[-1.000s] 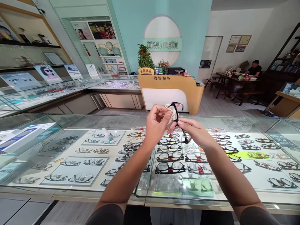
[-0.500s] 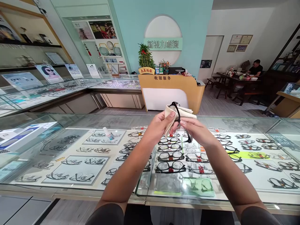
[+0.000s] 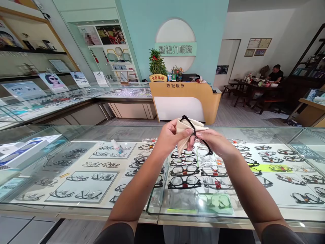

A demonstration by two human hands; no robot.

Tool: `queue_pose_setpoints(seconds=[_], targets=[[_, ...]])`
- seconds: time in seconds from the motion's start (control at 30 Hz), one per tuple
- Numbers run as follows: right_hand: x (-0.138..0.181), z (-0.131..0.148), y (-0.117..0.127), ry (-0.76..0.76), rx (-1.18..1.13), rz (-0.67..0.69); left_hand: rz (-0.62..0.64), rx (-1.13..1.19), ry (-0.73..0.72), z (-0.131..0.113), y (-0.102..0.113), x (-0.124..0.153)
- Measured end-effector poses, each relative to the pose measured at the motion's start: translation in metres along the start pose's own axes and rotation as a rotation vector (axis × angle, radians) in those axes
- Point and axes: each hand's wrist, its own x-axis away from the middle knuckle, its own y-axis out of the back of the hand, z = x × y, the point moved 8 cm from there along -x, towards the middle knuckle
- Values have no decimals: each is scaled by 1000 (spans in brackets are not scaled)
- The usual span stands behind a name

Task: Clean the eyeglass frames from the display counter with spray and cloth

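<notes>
A pair of black-framed eyeglasses [image 3: 208, 148] is held up over the glass display counter, tilted so that one rim points to the upper left and the other to the lower right. My left hand [image 3: 170, 136] is closed on a cream cleaning cloth [image 3: 183, 126], which is folded around the upper-left lens, thumb on the near side. My right hand [image 3: 215, 142] pinches the frame close to its bridge. The lower-right lens is uncovered and clear. The fingers behind the cloth are partly hidden.
Under the counter glass [image 3: 157, 214] lie rows of eyeglasses [image 3: 184, 182]. A small white spray bottle [image 3: 117, 147] stands on the left part of the counter. Beyond are a wooden cashier desk [image 3: 182, 88] and, far right, a seated person [image 3: 276, 74] at a table.
The eyeglasses have turned, so the lower-right lens now faces me more openly. The left hand and cloth have shifted slightly left. Both hands keep their hold.
</notes>
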Motion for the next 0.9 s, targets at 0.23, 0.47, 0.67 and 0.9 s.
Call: queue_pose_setpoints(seconds=[0.23, 0.47, 0.67, 0.9], targets=[[1, -5, -5, -37, 3, 59, -54, -31, 32, -6, -4, 4], [5, 6, 1, -43, 115, 39, 129, -122, 76, -10, 9, 1], [6, 8, 8, -24, 123, -22, 167, -111, 41, -12, 6, 1], [6, 2, 7, -44, 50, -16, 11, -41, -20, -5, -11, 1]])
